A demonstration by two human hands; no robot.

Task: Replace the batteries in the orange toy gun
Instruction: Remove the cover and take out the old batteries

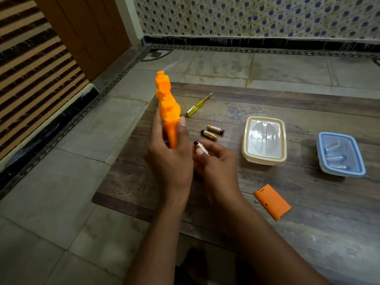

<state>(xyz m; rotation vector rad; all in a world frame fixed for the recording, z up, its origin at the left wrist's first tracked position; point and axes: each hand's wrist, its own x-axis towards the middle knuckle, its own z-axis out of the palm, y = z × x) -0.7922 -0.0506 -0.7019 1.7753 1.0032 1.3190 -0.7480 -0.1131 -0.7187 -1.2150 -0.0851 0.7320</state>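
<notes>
My left hand (170, 159) grips the orange toy gun (167, 108) by its handle, holding it upright above the left edge of the low wooden table (267, 233). Just to its right, my right hand (216, 161) pinches a battery (199, 147) between thumb and fingers. Two more batteries (211, 131) lie side by side on the table beyond my right hand. The orange battery cover (272, 201) lies loose on the table at the near right.
A yellow screwdriver (197, 104) lies behind the gun. A cream lidded box (264, 139) stands mid-table, and a blue lidded box (340, 154) with batteries inside sits at the right. Tiled floor surrounds the table; a wall runs along the back.
</notes>
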